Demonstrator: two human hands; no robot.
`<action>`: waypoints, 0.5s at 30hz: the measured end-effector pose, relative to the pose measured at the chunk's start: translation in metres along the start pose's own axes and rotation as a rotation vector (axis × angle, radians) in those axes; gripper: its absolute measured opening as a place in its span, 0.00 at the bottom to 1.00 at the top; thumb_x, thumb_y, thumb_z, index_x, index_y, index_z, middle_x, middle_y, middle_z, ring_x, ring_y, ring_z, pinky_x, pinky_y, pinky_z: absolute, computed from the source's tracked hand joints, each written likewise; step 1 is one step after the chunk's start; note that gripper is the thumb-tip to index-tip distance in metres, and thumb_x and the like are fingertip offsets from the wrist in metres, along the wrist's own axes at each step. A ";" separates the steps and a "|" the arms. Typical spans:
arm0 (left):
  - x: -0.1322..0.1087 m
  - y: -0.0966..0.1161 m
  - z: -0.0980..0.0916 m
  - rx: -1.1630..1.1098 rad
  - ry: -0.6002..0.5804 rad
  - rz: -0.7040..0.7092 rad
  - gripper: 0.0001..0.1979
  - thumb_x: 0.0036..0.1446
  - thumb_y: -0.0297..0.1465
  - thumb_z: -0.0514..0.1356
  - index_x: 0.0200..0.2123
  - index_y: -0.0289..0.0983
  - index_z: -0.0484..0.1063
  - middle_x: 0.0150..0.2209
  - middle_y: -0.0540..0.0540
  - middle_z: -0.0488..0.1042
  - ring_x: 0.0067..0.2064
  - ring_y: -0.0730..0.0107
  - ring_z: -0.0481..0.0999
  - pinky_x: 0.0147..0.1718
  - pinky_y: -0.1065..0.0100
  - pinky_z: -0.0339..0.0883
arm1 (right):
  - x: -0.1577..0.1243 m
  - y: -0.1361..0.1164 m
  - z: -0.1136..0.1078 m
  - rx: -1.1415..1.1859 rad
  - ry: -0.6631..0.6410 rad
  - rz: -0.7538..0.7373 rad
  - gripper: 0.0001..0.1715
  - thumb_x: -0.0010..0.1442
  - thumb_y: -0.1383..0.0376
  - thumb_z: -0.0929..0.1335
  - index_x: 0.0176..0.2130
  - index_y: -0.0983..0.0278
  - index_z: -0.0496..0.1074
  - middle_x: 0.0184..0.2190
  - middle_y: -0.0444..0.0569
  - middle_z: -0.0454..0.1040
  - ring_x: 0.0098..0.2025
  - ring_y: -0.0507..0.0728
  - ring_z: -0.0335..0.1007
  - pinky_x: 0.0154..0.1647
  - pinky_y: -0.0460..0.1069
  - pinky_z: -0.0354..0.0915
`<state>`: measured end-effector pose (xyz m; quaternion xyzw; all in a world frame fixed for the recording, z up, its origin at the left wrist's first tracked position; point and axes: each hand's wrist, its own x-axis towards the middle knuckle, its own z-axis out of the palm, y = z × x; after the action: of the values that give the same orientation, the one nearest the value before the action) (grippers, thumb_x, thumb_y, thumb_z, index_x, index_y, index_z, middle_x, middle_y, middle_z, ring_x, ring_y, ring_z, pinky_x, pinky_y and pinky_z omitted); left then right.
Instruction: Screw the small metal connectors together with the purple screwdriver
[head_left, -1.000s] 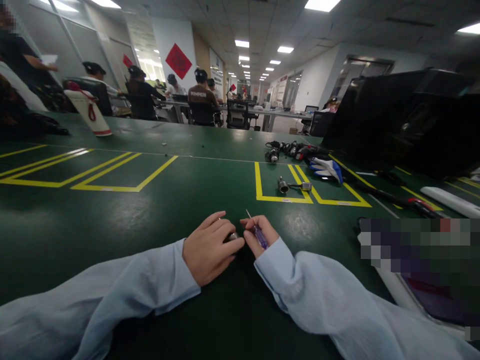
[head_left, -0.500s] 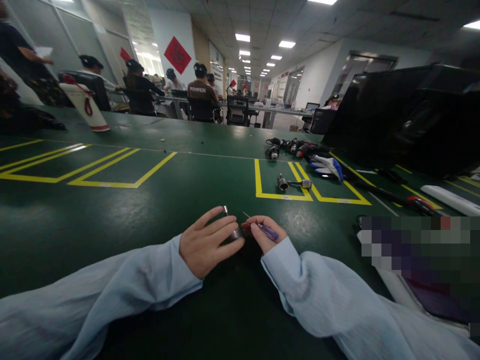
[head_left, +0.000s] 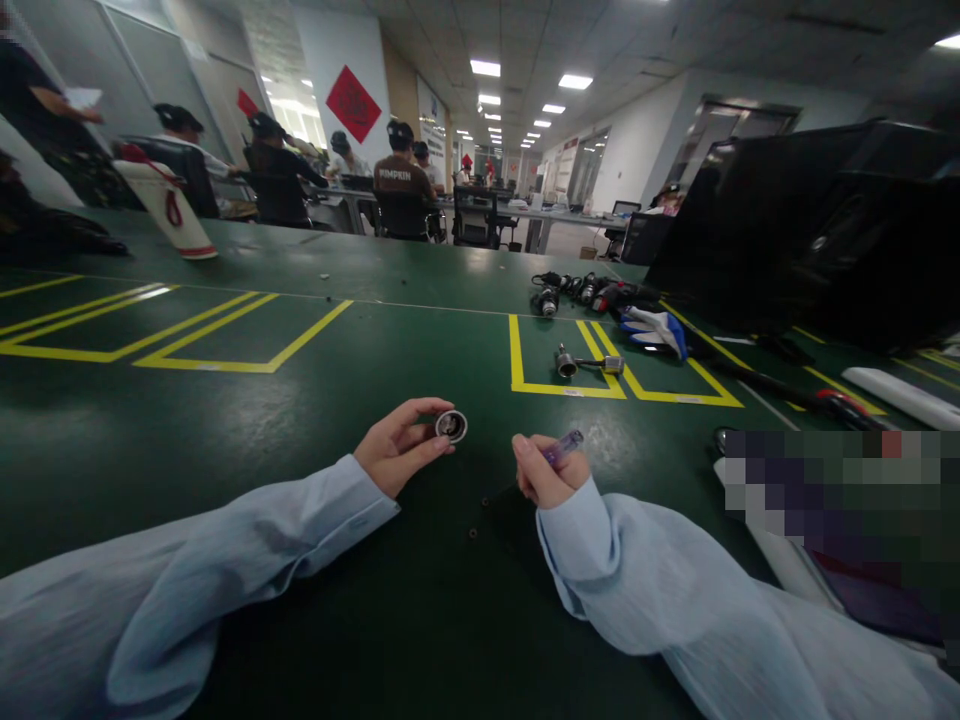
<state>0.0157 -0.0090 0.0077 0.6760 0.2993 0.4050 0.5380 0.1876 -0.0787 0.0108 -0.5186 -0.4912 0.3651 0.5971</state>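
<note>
My left hand [head_left: 401, 448] pinches a round, hollow metal part [head_left: 451, 427] between thumb and fingers, its open end turned towards me. The inside of this part is dark, with a bright piece at its bottom. To its right, my right hand [head_left: 546, 474] is closed around a screwdriver [head_left: 564, 448] with a clear purple handle; its shaft cannot be made out. Two tiny dark ring-like pieces, an upper one [head_left: 484, 502] and a lower one [head_left: 472, 533], lie on the green table [head_left: 420, 620] between and below my hands.
Metal socket-like parts [head_left: 568, 364] lie by yellow tape at the right. Behind them are dark tools with cables [head_left: 550, 300] and a blue-and-white glove [head_left: 654, 332]. A large black monitor [head_left: 757, 220] stands far right, a white cup [head_left: 169, 210] far left. People sit at the back.
My left hand has rotated, turning the metal part's open end towards me. My right hand has moved slightly right and down, tilting the screwdriver handle up. A second small dark piece now shows on the table.
</note>
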 end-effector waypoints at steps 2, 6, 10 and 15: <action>-0.001 0.001 0.002 -0.038 0.004 -0.028 0.18 0.47 0.29 0.60 0.43 0.36 0.62 0.42 0.43 0.69 0.43 0.60 0.73 0.42 0.56 0.70 | 0.000 0.001 0.001 -0.041 0.011 -0.006 0.28 0.50 0.48 0.62 0.10 0.63 0.57 0.08 0.38 0.53 0.12 0.46 0.48 0.14 0.45 0.45; -0.001 0.002 0.003 -0.077 -0.003 -0.063 0.18 0.46 0.28 0.61 0.42 0.35 0.64 0.40 0.44 0.71 0.42 0.61 0.73 0.45 0.55 0.67 | 0.002 0.003 0.002 -0.128 0.008 -0.003 0.28 0.52 0.50 0.62 0.11 0.63 0.58 0.08 0.38 0.52 0.12 0.46 0.48 0.14 0.45 0.45; -0.001 0.002 0.002 -0.087 0.018 -0.074 0.19 0.44 0.26 0.62 0.42 0.34 0.66 0.42 0.42 0.72 0.43 0.61 0.73 0.49 0.55 0.63 | 0.002 0.002 0.001 -0.052 -0.008 0.004 0.27 0.52 0.51 0.63 0.11 0.63 0.58 0.08 0.38 0.52 0.11 0.46 0.48 0.13 0.44 0.44; -0.002 0.004 0.005 -0.079 0.087 -0.110 0.21 0.43 0.26 0.62 0.44 0.33 0.68 0.39 0.42 0.75 0.44 0.60 0.73 0.52 0.55 0.58 | -0.004 -0.006 -0.002 0.124 -0.050 -0.105 0.21 0.54 0.55 0.62 0.17 0.63 0.61 0.10 0.38 0.56 0.13 0.47 0.50 0.14 0.44 0.47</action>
<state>0.0190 -0.0139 0.0105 0.6185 0.3428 0.4155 0.5720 0.1876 -0.0845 0.0159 -0.4450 -0.5089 0.3756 0.6340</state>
